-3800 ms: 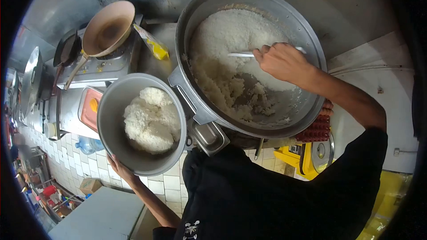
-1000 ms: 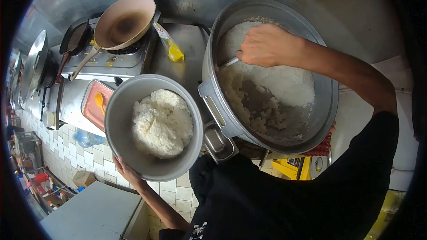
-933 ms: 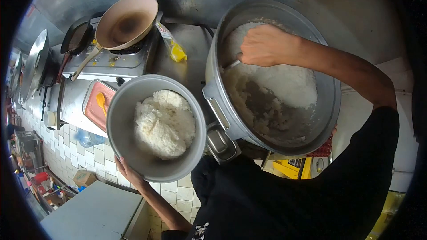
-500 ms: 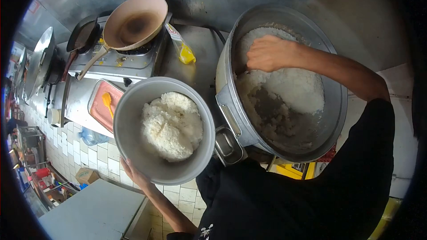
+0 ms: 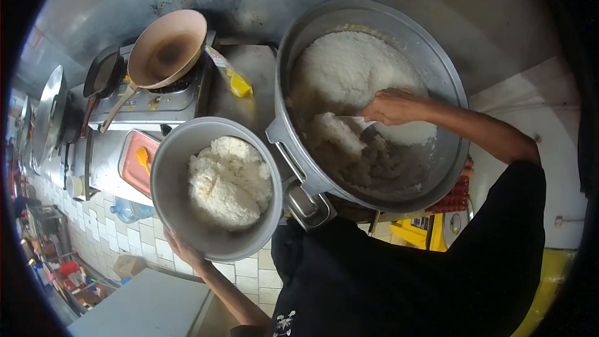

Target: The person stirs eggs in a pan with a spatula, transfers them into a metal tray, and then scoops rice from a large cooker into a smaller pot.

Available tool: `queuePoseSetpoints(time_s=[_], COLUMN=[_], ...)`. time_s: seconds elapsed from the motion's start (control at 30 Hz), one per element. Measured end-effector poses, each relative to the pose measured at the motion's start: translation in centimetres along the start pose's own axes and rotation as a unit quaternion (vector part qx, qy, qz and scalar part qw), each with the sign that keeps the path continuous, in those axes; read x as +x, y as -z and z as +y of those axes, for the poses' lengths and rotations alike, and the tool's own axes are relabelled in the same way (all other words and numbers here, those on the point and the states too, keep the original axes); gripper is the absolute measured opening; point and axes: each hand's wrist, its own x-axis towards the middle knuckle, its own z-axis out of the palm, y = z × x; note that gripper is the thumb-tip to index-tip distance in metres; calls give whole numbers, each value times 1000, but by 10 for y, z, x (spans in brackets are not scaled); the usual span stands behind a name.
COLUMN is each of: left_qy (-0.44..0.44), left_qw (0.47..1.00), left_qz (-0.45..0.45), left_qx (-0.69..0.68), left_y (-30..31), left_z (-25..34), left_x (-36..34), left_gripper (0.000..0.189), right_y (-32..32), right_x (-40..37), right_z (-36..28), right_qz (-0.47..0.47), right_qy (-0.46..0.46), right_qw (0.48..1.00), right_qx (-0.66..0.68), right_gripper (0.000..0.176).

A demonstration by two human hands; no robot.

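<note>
My right hand (image 5: 394, 107) is closed around the handle of a white rice paddle (image 5: 365, 123) inside the large metal pot (image 5: 446, 81). A clump of cooked rice (image 5: 340, 132) sits on the paddle, hiding most of its blade. Behind it, white rice (image 5: 355, 65) is heaped in the pot, and some of the bottom shows. My left hand (image 5: 185, 251) grips the lower left side of a grey metal inner pot (image 5: 167, 181), its fingers partly hidden under it. That pot holds a mound of rice (image 5: 228, 181) and is tilted toward me, left of the large pot.
A gas stove (image 5: 181, 101) at the back left carries a frying pan (image 5: 165, 50) and a dark pan (image 5: 102, 72). Nearby are a yellow-and-white packet (image 5: 237, 82), a pink tray (image 5: 132, 168) with an orange spatula (image 5: 143, 157), and a small steel container (image 5: 306, 203).
My right hand has come down toward me from the heaped rice, and the paddle with its rice now shows. My left hand still holds the inner pot. The whole view has shifted slightly.
</note>
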Motion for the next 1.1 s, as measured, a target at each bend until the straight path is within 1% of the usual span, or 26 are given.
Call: queuePoseSetpoints(time_s=[0.03,0.13,0.23,0.33,0.43,0.53,0.63,0.73,0.77,0.83,0.93,0.97,1.03,1.1], left_qy=[-15,4,-6,20,2,9,11,40,34,19,25,24,23,14], left_qw=[1000,1000,1000,1000,1000,1000,1000,999,999,1000,999,999,997,998], left_qz=[-5,9,9,10,-24,-14,2,14,8,-5,32,18,-6,-13], left_qx=[-2,-26,-19,-18,-17,10,7,-2,-5,-8,-13,-31,-68,-64], left_y=[1,-3,-11,-5,-1,-4,-3,4,6,7,3,4,8,9], left_z=[0,3,14,10,8,15,11,3,0,0,0,-1,-5,-6], left_x=[1,0,-5,-5,-4,-8,-9,-5,-3,-2,-5,-5,-2,-1], left_gripper=[47,49,49,48,48,48,51,55,56,58,56,55,53,51], right_y=[-12,-18,-31,-34,-29,-18,-1,-8,-6,2,23,28,59,93], right_x=[-2,8,10,6,2,-4,-21,-31,-35,-43,-61,-66,-78,-92], right_z=[4,14,21,21,27,25,6,25,26,22,13,18,9,-11], right_qz=[42,4,38,52,74,83,57,49,65,96,118,115,123,129], right_qy=[19,44,37,24,36,56,19,-14,-12,-8,-49,-85,-60,-55], right_qw=[998,993,992,984,990,987,985,988,988,987,978,974,980,983], right_qx=[49,105,116,170,116,127,161,142,137,128,165,177,142,116], right_gripper=[20,17,14,16,16,16,16,18,18,19,18,18,18,18])
